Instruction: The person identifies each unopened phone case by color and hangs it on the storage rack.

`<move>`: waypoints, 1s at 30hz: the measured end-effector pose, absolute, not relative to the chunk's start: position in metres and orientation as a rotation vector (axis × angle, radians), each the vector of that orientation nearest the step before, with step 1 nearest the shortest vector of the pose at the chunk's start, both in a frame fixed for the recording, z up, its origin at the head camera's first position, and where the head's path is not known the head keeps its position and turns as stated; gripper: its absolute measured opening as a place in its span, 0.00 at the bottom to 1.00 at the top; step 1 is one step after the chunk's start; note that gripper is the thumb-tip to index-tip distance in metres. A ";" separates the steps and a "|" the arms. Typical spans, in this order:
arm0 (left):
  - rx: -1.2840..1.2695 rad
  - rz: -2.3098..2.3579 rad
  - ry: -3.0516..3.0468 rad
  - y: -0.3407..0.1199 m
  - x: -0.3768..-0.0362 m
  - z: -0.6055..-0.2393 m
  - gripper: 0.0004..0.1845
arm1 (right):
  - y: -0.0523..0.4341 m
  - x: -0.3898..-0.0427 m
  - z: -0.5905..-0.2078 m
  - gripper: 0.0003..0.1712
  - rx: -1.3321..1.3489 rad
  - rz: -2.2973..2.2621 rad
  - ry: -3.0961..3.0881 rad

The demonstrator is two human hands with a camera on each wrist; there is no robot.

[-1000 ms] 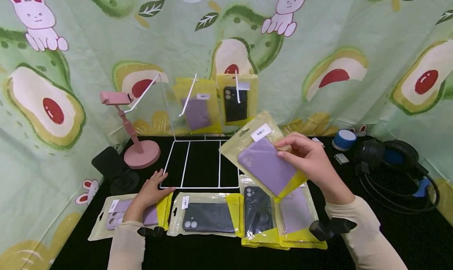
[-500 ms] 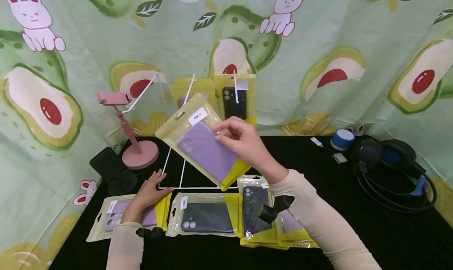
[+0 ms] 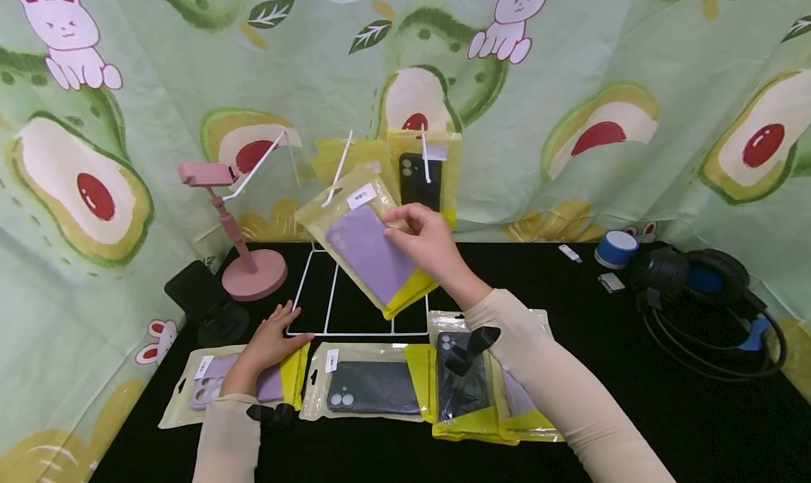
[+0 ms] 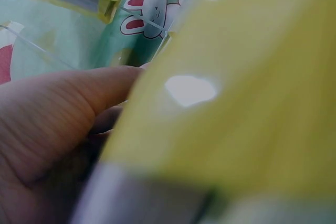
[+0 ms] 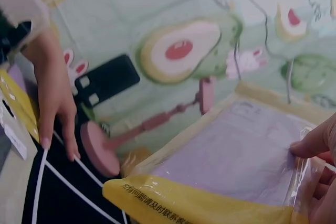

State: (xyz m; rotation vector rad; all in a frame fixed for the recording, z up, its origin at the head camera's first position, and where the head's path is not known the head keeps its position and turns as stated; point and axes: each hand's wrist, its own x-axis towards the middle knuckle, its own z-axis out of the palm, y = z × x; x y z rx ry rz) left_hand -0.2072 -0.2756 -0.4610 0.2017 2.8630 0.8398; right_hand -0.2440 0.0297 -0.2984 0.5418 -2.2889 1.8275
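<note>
Low in the frame's left, the left hand is resting flat on a bagged purple case, while above centre the right hand is pinching a purple case packet, tilting upper-left toward the white hook.

Left-wrist view: blurred yellow packet close-up

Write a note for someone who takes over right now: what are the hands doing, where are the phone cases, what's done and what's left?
Right hand pinches a bagged purple case up at the middle hook of the white rack.
Left hand rests flat on another purple bagged case on the black table.
Done: a black bagged case hangs on the right hook.
Left: the held bag looks not yet hooked; bagged cases lie along the front edge.
</note>
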 end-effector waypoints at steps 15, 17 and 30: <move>0.176 0.840 2.847 -0.275 -0.207 -0.460 0.42 | 0.006 -0.301 -0.311 0.10 0.353 1.735 -2.309; 0.179 0.838 2.849 -0.275 -0.208 -0.460 0.42 | 0.007 -0.302 -0.315 0.12 0.385 1.751 -2.335; 0.193 0.820 2.859 -0.277 -0.210 -0.464 0.42 | 0.046 -0.294 -0.358 0.21 0.617 1.738 -2.525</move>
